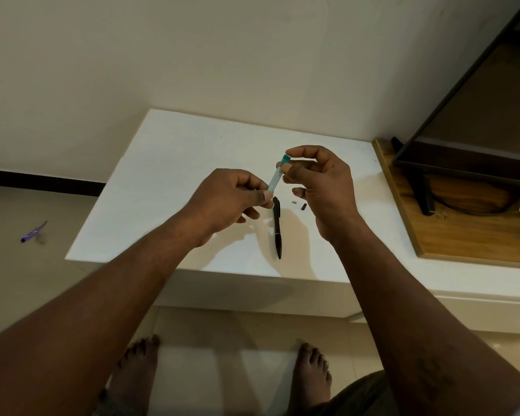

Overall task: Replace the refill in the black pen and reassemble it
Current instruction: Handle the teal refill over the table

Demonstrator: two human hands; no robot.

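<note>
Pen on table, small parts just right of it, refill above pen.

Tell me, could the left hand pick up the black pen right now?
Probably not yet. The left hand is pinching the bottom of the clear packet, which the right hand holds too. The black pen lies uncovered on the table close by, so letting go should free the way.

No text, label, brand or number readable, the refill sleeve too small and blurred to tell any print on it, the black pen likewise too small for any marking to be read
</note>
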